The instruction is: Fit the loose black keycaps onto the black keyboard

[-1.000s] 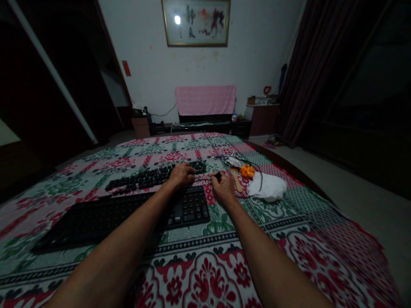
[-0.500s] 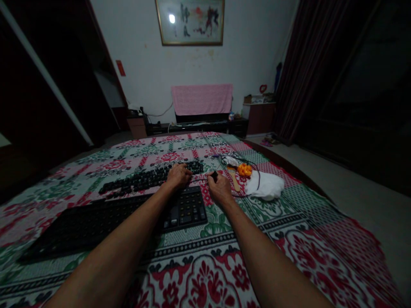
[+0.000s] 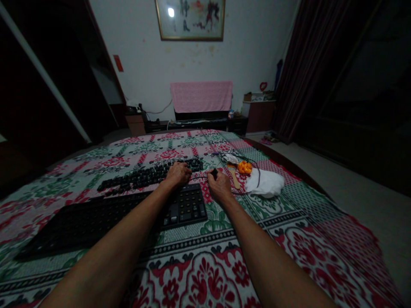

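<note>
My right hand [image 3: 220, 185] is closed, with a small black object [image 3: 214, 173] showing between thumb and forefinger; its kind cannot be made out. My left hand [image 3: 178, 173] has its fingers bent down beside a long row of loose black keycaps [image 3: 141, 177], and what lies under the fingertips is hidden. A thin dark line runs across the gap between the hands. Below them lies a black keyboard [image 3: 184, 207], its number block showing bare key sockets with yellowish dots. My left forearm covers part of it.
Right of my right hand lie a brush with a wooden handle [image 3: 234, 177], an orange bunched item [image 3: 244, 167], a white crumpled cloth or bag [image 3: 265, 183] and a dark cord. A patterned cloth [image 3: 208, 278] covers the table. A pink towel [image 3: 201, 96] hangs beyond.
The view has tilted slightly, so everything sits a little higher in the picture. Both hands keep nearly the same place and grip.
</note>
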